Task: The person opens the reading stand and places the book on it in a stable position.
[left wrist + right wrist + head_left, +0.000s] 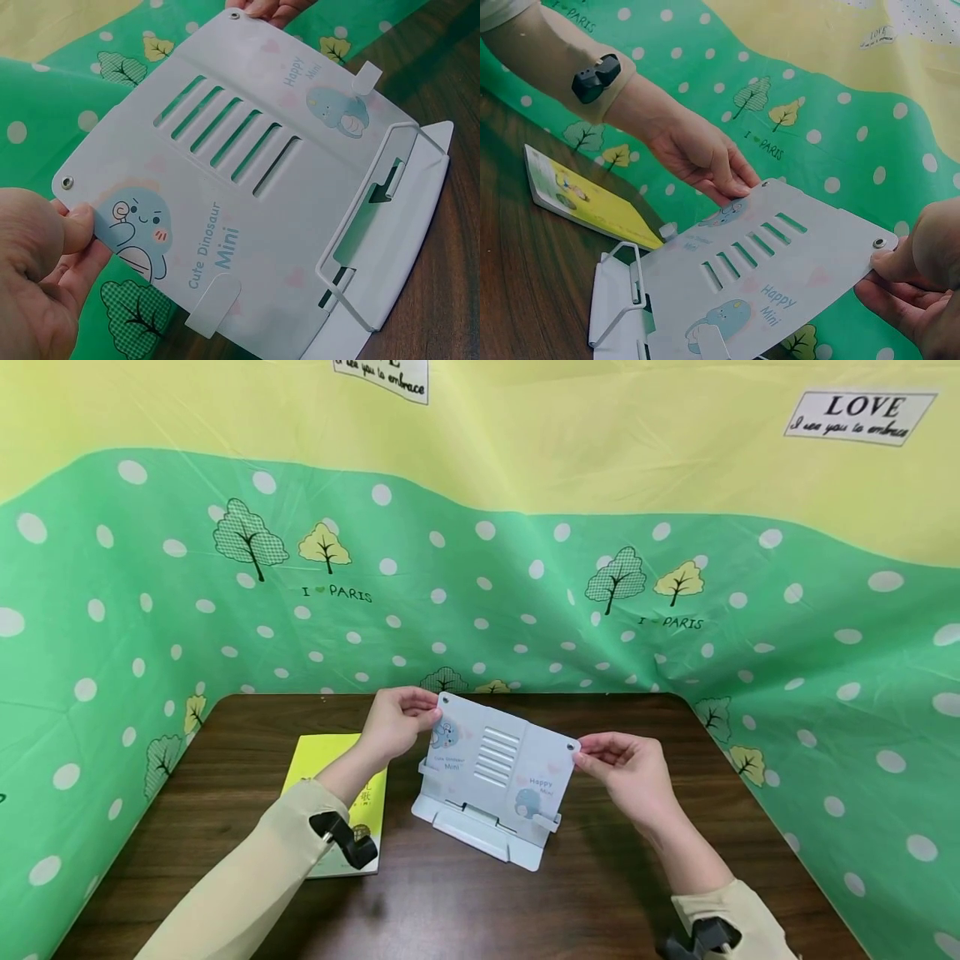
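Between both hands is a white book stand with slots, page clips and blue dinosaur prints. Its back plate tilts up, and a lower ledge with a wire bar runs along the bottom. My left hand pinches the upper left edge between thumb and fingers, as the left wrist view confirms. At the upper right corner, my right hand pinches the plate beside its rivet. Whether the stand's base touches the table I cannot tell.
A yellow book lies on the dark wooden table, partly behind the left forearm. Green and yellow cloth with trees and dots hangs around the table's back and sides. Black wrist cameras sit on both sleeves.
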`<state>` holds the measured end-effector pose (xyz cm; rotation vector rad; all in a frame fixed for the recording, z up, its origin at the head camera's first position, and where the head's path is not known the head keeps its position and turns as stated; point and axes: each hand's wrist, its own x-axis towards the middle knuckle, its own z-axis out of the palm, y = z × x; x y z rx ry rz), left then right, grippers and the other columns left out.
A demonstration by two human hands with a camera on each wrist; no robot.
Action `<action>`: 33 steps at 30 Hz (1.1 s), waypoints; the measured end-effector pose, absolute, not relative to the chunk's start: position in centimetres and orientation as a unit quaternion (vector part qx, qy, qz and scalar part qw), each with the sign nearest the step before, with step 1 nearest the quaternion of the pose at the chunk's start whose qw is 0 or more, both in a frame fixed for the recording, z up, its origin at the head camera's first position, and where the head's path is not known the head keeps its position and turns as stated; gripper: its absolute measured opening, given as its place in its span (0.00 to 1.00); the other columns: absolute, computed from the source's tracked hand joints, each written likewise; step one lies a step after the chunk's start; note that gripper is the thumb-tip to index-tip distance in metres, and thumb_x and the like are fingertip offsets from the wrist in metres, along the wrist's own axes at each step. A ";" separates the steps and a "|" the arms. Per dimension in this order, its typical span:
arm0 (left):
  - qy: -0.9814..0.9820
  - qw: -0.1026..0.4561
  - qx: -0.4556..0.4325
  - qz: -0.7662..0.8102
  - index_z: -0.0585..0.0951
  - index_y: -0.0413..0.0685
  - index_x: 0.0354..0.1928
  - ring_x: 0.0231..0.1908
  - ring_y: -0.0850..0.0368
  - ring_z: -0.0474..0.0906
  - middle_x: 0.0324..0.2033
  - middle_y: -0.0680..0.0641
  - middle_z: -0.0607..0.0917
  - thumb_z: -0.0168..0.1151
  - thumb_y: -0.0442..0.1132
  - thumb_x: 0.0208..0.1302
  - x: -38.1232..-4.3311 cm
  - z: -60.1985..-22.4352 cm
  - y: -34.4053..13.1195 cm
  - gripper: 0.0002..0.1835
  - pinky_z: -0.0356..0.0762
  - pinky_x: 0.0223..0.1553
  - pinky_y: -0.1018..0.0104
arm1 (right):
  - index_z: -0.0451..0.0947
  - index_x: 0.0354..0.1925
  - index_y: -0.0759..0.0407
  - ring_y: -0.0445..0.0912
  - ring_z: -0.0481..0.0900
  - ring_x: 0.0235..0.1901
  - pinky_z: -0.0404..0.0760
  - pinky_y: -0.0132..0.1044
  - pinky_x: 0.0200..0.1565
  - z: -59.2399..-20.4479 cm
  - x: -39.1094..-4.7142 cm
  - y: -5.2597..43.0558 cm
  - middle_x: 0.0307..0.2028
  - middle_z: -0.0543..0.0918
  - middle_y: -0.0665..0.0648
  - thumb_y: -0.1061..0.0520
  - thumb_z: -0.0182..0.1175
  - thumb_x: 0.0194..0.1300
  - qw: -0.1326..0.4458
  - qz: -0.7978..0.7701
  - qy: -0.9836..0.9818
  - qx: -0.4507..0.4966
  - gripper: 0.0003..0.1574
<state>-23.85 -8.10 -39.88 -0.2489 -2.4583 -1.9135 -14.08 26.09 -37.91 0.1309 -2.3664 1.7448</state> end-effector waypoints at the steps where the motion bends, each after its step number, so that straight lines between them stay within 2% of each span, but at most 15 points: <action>1: -0.786 0.008 -0.079 -0.612 0.89 0.41 0.48 0.42 0.51 0.87 0.41 0.45 0.91 0.74 0.31 0.68 -23.9 -39.9 -8.1 0.08 0.87 0.45 0.61 | 0.86 0.45 0.74 0.50 0.88 0.34 0.89 0.36 0.39 -37.9 -14.0 26.1 0.38 0.88 0.68 0.71 0.74 0.63 0.099 0.590 -0.800 0.044 0.12; 7: -0.783 0.008 -0.084 -0.616 0.88 0.40 0.47 0.42 0.51 0.87 0.40 0.44 0.90 0.73 0.30 0.68 -24.1 -39.7 -8.1 0.08 0.87 0.45 0.61 | 0.87 0.44 0.74 0.47 0.88 0.32 0.89 0.41 0.39 -37.7 -13.7 26.0 0.37 0.88 0.67 0.71 0.75 0.62 0.095 0.591 -0.800 0.044 0.12; 25: -0.781 0.007 -0.076 -0.620 0.88 0.39 0.48 0.44 0.51 0.87 0.42 0.44 0.90 0.72 0.29 0.69 -24.2 -39.2 -7.9 0.08 0.87 0.46 0.63 | 0.88 0.42 0.73 0.51 0.87 0.32 0.89 0.39 0.37 -37.3 -12.9 25.7 0.35 0.88 0.66 0.70 0.77 0.60 0.097 0.591 -0.799 0.056 0.11; 33: -0.775 0.003 -0.076 -0.627 0.88 0.40 0.48 0.44 0.51 0.87 0.42 0.44 0.90 0.73 0.29 0.68 -24.4 -39.3 -7.9 0.08 0.87 0.45 0.63 | 0.88 0.39 0.71 0.47 0.86 0.30 0.87 0.35 0.33 -37.3 -12.6 25.6 0.33 0.89 0.65 0.70 0.77 0.60 0.103 0.579 -0.806 0.071 0.09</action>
